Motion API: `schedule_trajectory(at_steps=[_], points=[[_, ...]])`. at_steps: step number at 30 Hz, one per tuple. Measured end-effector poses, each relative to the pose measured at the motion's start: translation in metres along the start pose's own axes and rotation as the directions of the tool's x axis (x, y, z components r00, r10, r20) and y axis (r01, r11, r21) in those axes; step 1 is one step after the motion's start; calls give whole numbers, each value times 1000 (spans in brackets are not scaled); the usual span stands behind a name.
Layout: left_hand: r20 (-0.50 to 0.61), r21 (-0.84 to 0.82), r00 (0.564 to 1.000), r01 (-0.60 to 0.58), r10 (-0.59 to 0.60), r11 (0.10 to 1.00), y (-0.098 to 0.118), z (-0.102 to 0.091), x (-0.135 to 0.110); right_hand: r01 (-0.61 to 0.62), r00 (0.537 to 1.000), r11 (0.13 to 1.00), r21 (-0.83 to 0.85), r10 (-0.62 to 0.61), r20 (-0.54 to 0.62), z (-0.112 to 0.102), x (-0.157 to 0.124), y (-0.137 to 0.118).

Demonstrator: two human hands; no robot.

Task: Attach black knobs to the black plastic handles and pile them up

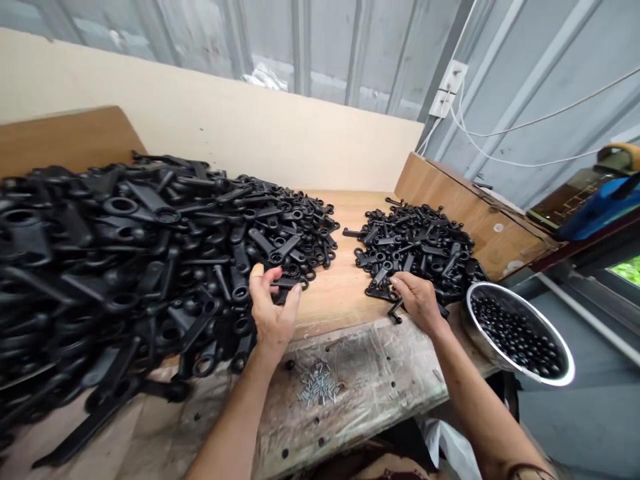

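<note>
A big heap of black plastic lever parts [125, 253] covers the left of the wooden bench. My left hand [273, 310] is at its right edge, fingers curled round one black lever part [289, 283]. A smaller pile of black parts [417, 247] lies on the right. My right hand [417, 300] rests at that pile's near edge, fingers bent down and pinching a black part [395, 312]. A small heap of silver screws [319, 385] lies on the bench front between my forearms.
A metal bowl [520, 373] of small black balls stands at the bench's right end. Wooden side boards [470, 213] and a cream back panel [250, 127] bound the bench. Clear film [380, 373] covers the front edge. White cables hang from a wall socket [453, 87].
</note>
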State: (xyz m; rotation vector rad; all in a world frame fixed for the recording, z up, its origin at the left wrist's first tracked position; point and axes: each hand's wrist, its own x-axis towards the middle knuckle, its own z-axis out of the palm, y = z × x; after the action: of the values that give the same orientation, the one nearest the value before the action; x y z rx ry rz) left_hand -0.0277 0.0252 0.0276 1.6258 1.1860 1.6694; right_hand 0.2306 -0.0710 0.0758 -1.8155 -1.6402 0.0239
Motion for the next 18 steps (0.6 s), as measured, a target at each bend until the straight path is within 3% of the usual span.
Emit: schedule_trajectory(at_steps=[4, 7, 11, 14, 18], points=[[-161, -88, 987, -21, 7, 996, 0, -13, 12, 79, 990, 889, -452, -17, 139, 27, -3, 28], [-288, -175, 957, -28, -24, 984, -3, -26, 24, 153, 963, 783, -603, 19, 270, 43, 1, 36], [-388, -294, 914, -3, -117, 956, -2, -41, 34, 182, 947, 744, -644, 43, 318, 40, 13, 21], [-394, -355, 905, 13, -162, 935, 0, -43, 35, 220, 946, 779, -588, -25, 322, 39, 34, -3], [-374, -400, 915, -8, -155, 917, 1, -41, 32, 215, 940, 845, -489, -44, 338, 66, 87, -31]])
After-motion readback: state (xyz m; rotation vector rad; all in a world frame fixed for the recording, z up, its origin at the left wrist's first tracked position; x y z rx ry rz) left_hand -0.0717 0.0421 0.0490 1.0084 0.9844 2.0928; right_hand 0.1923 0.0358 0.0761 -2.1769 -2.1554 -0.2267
